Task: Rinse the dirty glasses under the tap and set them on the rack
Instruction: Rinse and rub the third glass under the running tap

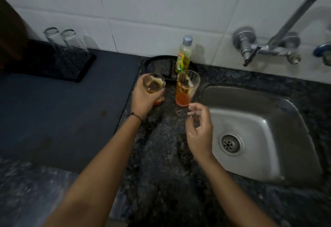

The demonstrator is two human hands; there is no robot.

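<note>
Two dirty glasses with orange residue stand on the dark stone counter left of the sink. My left hand (143, 97) is wrapped around the left dirty glass (154, 83). The right dirty glass (186, 87) stands free, taller in view, with orange liquid at its bottom. My right hand (199, 130) hovers just below and to the right of it, wet, fingers apart and holding nothing. Two clean glasses (61, 38) stand upside down on the black rack (78, 69) at the back left. The tap (279, 35) juts from the tiled wall; no water runs.
A steel sink (279, 119) with a drain (231, 143) fills the right side. A yellow dish soap bottle (183, 54) stands behind the glasses beside a black round tray (157, 63). A dark blue mat (53, 110) covers the counter at left.
</note>
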